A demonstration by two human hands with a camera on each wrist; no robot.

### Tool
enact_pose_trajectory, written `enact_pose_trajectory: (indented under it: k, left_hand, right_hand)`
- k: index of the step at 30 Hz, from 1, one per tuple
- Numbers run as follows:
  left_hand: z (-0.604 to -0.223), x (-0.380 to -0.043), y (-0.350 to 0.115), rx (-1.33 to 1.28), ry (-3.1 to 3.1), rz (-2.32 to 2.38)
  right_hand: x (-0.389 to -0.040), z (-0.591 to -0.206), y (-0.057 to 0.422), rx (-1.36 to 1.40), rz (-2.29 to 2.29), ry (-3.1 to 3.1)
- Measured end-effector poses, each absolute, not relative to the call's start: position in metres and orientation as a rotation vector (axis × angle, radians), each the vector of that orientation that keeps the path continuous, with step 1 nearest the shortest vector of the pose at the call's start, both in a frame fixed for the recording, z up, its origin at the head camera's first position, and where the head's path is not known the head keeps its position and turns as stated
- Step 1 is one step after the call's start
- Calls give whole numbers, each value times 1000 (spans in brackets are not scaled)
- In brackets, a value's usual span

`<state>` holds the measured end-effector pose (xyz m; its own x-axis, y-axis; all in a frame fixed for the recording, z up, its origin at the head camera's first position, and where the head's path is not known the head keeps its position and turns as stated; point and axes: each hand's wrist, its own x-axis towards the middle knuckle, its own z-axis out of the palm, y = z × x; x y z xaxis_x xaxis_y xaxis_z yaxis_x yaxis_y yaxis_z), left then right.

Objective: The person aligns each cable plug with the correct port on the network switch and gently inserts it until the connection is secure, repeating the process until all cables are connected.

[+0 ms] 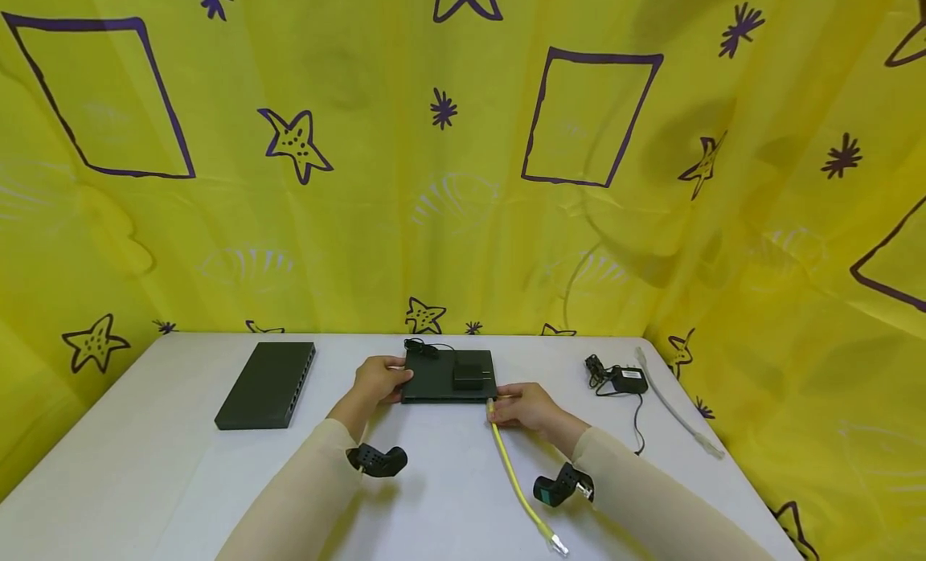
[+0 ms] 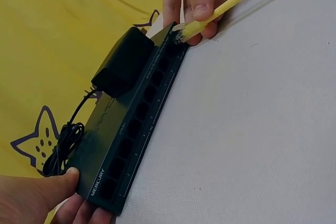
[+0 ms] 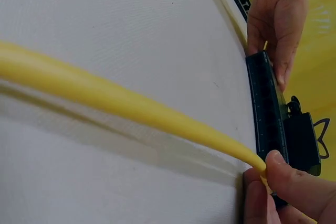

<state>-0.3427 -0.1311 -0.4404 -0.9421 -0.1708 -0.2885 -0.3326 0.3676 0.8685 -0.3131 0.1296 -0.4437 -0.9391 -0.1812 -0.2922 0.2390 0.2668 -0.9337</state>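
A black network switch (image 1: 428, 382) marked MERCURY lies at the back middle of the table, its row of ports facing me. My left hand (image 1: 378, 382) grips its left end, thumb on top and fingers underneath. At the other end, my right hand (image 1: 531, 407) pinches one end of a short yellow network cable (image 1: 510, 468). In the left wrist view, the clear plug (image 2: 184, 32) is at the endmost port; how deep it sits I cannot tell. The cable's other plug (image 1: 558, 544) points toward me. A black power adapter (image 1: 472, 373) with a bundled cord (image 2: 65, 142) rests on the switch.
A second, larger black switch (image 1: 264, 388) lies to the left on the white table (image 1: 181, 472). On the right are another power adapter (image 1: 628, 381) with its cord and a pale network cable (image 1: 676, 412). Behind hangs a yellow curtain (image 1: 362, 247).
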Motion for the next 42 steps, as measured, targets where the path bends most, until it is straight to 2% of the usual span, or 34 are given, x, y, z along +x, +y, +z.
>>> enact_pose_trajectory:
  k: [21,42]
  left_hand:
    - [-436,-339,-132,-368,2539,1591]
    - [-447,-342,-132,-462,2461,1667]
  right_hand:
    - [-317,-453,125,72,-1781,2250]
    - [-312,-451,128,71,-1815,2212]
